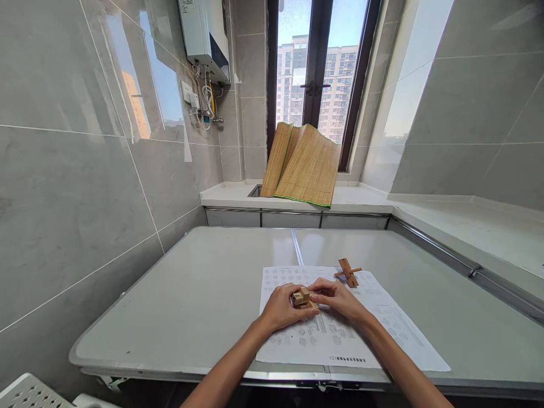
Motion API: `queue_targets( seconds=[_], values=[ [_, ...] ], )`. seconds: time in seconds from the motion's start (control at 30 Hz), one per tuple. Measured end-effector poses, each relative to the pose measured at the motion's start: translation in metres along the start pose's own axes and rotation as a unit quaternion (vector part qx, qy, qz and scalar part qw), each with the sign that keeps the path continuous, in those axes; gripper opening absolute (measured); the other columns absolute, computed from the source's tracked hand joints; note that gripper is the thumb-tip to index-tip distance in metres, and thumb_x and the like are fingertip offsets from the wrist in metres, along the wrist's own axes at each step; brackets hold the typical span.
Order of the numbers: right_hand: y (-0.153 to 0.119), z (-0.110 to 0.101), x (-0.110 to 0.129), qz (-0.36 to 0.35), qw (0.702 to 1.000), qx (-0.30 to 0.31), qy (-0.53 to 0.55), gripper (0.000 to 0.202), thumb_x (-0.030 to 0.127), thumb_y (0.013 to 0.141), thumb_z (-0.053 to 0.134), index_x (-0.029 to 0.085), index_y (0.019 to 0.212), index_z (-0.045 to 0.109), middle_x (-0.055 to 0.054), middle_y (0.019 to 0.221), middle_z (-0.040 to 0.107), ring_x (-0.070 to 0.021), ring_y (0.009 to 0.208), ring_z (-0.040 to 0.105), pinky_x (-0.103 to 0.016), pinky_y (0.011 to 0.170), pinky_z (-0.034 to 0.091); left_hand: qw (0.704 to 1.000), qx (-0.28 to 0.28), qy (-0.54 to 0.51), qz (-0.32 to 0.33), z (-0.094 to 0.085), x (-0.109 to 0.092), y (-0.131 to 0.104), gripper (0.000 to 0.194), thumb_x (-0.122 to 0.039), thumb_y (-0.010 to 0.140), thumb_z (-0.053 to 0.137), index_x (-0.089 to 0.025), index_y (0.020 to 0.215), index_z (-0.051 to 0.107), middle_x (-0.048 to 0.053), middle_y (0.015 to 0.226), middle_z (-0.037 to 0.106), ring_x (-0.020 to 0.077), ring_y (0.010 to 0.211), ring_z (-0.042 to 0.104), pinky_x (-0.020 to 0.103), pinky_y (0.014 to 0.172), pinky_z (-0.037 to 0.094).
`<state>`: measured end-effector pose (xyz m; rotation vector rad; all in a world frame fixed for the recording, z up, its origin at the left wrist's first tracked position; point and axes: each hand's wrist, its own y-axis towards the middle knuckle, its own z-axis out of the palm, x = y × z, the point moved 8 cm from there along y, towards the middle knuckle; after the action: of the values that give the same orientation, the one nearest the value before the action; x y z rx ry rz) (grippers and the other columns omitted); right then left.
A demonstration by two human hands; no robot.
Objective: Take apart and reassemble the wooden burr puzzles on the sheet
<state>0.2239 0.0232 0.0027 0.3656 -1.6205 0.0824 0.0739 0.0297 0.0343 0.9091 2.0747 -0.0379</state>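
Small notched wooden puzzle pieces [302, 297] are held between my two hands, over a printed instruction sheet [293, 345]. My left hand [283, 307] wraps round them from the left, thumb in front and fingers behind. From the right, my right hand [338, 297] pinches them with thumb and fingertips. How the pieces fit together is partly hidden by the fingers. Beyond my right hand, a darker pair of crossed wooden pieces [348, 273] lies on the sheet's far edge. Rows of small drawings cover the paper.
A pale folding table [170, 306] with a metal centre seam carries everything. Behind it is a white counter [229, 195] with a bamboo mat [308, 164] leaning on the window. A water heater [204, 39] hangs on the left wall. A white perforated chair [32, 394] stands at lower left.
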Motion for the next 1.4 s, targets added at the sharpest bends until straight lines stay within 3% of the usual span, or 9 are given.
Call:
queue_targets(
  seconds=[0.2,0.33,0.53,0.67,0.77,0.87,1.03,1.17,1.4],
  values=[
    [0.003,0.007,-0.002,-0.006,1.0,0.006,-0.02,0.038,0.053,0.079,0.081,0.025,0.104,0.08,-0.006,0.105,0.069,-0.0268,0.102,0.065,-0.042,0.098,0.05,0.998,-0.022,0.06,0.007,0.001,0.007,0.001,0.049,-0.055,0.071,0.083,-0.029,0.112,0.075,0.001,0.09,0.069,0.0226,0.085,0.064,0.033,0.079,0.049],
    [0.004,0.004,-0.001,-0.012,1.0,-0.007,-0.006,0.038,0.054,0.081,0.08,0.024,0.104,0.079,-0.007,0.109,0.071,-0.0284,0.107,0.065,-0.044,0.102,0.048,0.993,-0.072,0.097,-0.006,-0.004,0.013,0.001,0.041,-0.05,0.07,0.083,-0.028,0.104,0.076,0.004,0.095,0.064,0.0247,0.092,0.061,0.037,0.084,0.049],
    [0.006,-0.021,-0.014,0.0,0.994,-0.111,-0.004,0.044,0.061,0.077,0.08,0.027,0.106,0.079,-0.007,0.117,0.073,-0.0323,0.117,0.061,-0.044,0.103,0.046,0.969,-0.162,0.175,-0.058,-0.018,0.03,0.0,0.031,-0.047,0.074,0.078,-0.022,0.091,0.071,0.007,0.101,0.06,0.0284,0.099,0.058,0.043,0.09,0.049],
    [0.005,-0.038,-0.029,0.032,0.983,-0.182,0.004,0.052,0.064,0.072,0.082,0.027,0.108,0.079,-0.007,0.121,0.072,-0.0303,0.105,0.064,-0.043,0.094,0.05,0.954,-0.185,0.214,-0.099,-0.024,0.043,-0.002,0.035,-0.054,0.08,0.072,-0.02,0.087,0.069,0.012,0.112,0.06,0.0336,0.113,0.053,0.048,0.097,0.045],
    [0.004,-0.041,-0.032,0.042,0.981,-0.192,0.008,0.05,0.062,0.073,0.082,0.027,0.109,0.08,-0.007,0.122,0.071,-0.0262,0.095,0.064,-0.041,0.091,0.051,0.947,-0.184,0.239,-0.106,-0.024,0.048,-0.003,0.036,-0.053,0.085,0.067,-0.019,0.096,0.07,0.016,0.123,0.057,0.037,0.125,0.047,0.052,0.104,0.041],
    [0.002,-0.045,-0.032,0.05,0.976,-0.212,0.0,0.049,0.062,0.075,0.081,0.026,0.109,0.08,-0.007,0.105,0.074,-0.0255,0.089,0.064,-0.04,0.086,0.053,0.949,-0.17,0.244,-0.104,-0.02,0.053,-0.004,0.041,-0.048,0.086,0.067,-0.019,0.114,0.066,0.017,0.132,0.055,0.0374,0.132,0.043,0.052,0.108,0.039],
    [0.001,-0.054,-0.035,0.031,0.962,-0.262,-0.069,0.051,0.064,0.076,0.076,0.023,0.105,0.079,-0.009,0.096,0.075,-0.0251,0.077,0.063,-0.042,0.074,0.054,0.96,-0.148,0.222,-0.082,-0.013,0.055,-0.002,0.054,-0.041,0.086,0.066,-0.025,0.136,0.053,0.014,0.143,0.051,0.0351,0.136,0.042,0.052,0.111,0.037],
    [0.001,-0.056,-0.034,0.001,0.95,-0.284,-0.132,0.043,0.061,0.075,0.077,0.023,0.096,0.079,-0.01,0.098,0.075,-0.0283,0.082,0.065,-0.044,0.077,0.053,0.967,-0.125,0.212,-0.06,-0.008,0.051,-0.001,0.048,-0.036,0.089,0.063,-0.026,0.135,0.055,0.011,0.146,0.051,0.0336,0.139,0.041,0.051,0.112,0.036],
    [0.002,-0.049,-0.029,-0.022,0.944,-0.267,-0.191,0.034,0.054,0.079,0.074,0.023,0.092,0.078,-0.009,0.093,0.074,-0.0284,0.084,0.065,-0.043,0.079,0.051,0.971,-0.132,0.194,-0.044,-0.012,0.043,0.0,0.039,-0.03,0.088,0.064,-0.024,0.126,0.056,0.009,0.13,0.062,0.0314,0.126,0.051,0.048,0.105,0.041]
  ],
)
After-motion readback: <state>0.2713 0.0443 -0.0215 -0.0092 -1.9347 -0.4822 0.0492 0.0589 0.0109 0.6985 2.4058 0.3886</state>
